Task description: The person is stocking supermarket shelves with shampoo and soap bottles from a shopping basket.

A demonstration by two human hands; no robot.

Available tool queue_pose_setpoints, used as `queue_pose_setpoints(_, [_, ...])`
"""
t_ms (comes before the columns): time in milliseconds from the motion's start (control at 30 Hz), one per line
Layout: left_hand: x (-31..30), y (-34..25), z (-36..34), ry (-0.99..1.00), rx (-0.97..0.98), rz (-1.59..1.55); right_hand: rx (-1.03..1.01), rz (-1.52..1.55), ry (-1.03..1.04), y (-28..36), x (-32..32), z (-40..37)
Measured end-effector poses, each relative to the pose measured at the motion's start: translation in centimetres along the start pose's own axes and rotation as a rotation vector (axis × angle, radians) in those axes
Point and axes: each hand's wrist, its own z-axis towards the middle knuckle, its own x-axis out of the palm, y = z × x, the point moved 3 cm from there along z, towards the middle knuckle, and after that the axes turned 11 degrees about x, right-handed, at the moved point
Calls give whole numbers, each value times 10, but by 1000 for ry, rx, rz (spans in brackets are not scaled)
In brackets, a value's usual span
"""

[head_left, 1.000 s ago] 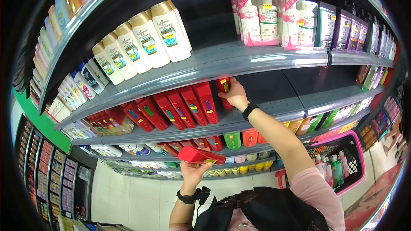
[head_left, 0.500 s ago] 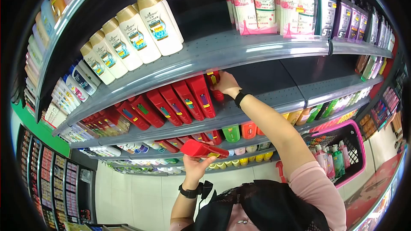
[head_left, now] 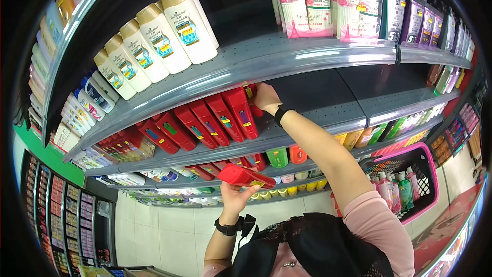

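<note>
With our right hand (head_left: 266, 97) closed round the end bottle (head_left: 251, 103) on the middle shelf (head_left: 312, 125), we should seat it upright against its row (head_left: 210, 119), left hand (head_left: 237, 196) curled under a second bottle (head_left: 245, 176).

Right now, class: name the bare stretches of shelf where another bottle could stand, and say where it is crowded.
Free: the middle shelf right of the right hand; the upper shelf between cream bottles and pink packs. Crowded: the red bottles leftward.
</note>
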Motion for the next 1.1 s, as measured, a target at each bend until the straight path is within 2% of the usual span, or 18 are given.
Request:
queue_pose_setpoints(100, [-1, 3, 3, 6, -23, 5, -31, -24, -3, -7, -4, -1])
queue_pose_setpoints(167, [1, 4, 9, -8, 45, -14, -46, -57, -8, -14, -14, -9])
queue_pose_setpoints(267, [10, 0, 22, -16, 28, 58, -88, -7, -24, -18, -45, -49])
queue_pose_setpoints(300, [14, 0, 27, -13, 29, 50, -144, 58, 27, -20, -53, -64])
queue_pose_setpoints(333, [19, 1, 34, -2, 51, 41, -189, 154, 178, -16, -62, -85])
queue_pose_setpoints(367, [24, 2, 39, 8, 75, 33, -340, 285, 351, -20, -65, -102])
queue_pose_setpoints(400, [27, 4, 44, 65, 74, 25, -279, 358, 573, -13, -74, -126])
queue_pose_setpoints(433, [33, 7, 51, 67, 78, 17, -405, 240, 583, -6, -83, -147])
queue_pose_setpoints(500, [49, 9, 67, 47, 174, 85, -475, 18, 498, 5, -91, -169])
queue_pose_setpoints(533, [59, 4, 75, 78, 158, 120, -479, 16, 489, 5, -91, -167])
queue_pose_setpoints(600, [70, 11, 90, 49, 248, 223, -349, 28, 285, -3, -92, -155])
queue_pose_setpoints(633, [75, 6, 95, 12, 329, 326, -354, 29, 278, -7, -91, -148])
queue_pose_setpoints(733, [72, 3, 89, 47, 329, 482, -220, 250, 190, -24, -85, -114])
queue_pose_setpoints(767, [68, 4, 84, 57, 349, 554, -238, 250, 126, -29, -79, -102])
queue_pose_setpoints(833, [59, 3, 74, 73, 340, 579, -207, 205, 102, -32, -70, -81])
queue_pose_setpoints(900, [47, 13, 62, 130, 197, 476, -218, 194, 63, -32, -56, -65])
queue_pose_setpoints(1100, [19, 21, 30, 115, 114, 494, -177, 143, 36, -33, -27, -46])
